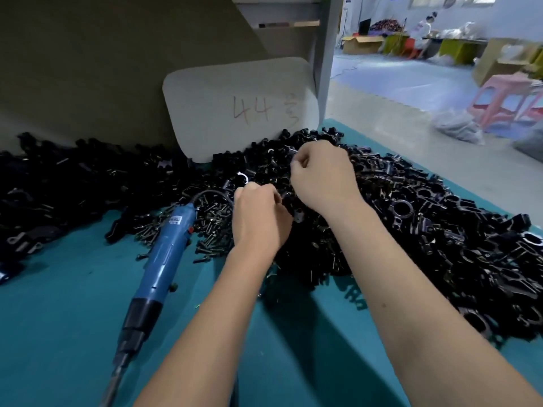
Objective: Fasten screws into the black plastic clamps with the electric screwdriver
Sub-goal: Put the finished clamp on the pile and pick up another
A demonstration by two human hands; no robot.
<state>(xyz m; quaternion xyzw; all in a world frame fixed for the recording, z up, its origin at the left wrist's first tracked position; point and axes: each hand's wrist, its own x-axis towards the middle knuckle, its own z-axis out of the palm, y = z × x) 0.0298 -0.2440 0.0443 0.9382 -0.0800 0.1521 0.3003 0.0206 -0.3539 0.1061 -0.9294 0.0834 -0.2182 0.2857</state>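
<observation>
Electric screwdriver (164, 248) idle toward desk's (73, 333) left, untouched. Left hand (258, 218) curled around a black clamp (289, 202) beside the screw pile (211, 221); right hand (320, 177) pinching something small, unidentifiable, over the clamp heap (440, 230). Best seat screw squarely before reaching for driver.

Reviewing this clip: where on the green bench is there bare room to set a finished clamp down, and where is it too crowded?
Bare green mat lies near-left of the electric screwdriver, below the left clamp pile. A smaller strip shows between the forearms at the near edge. Crowded: the screws beside the left hand, and the big clamp heap under and right of the right hand.
</observation>
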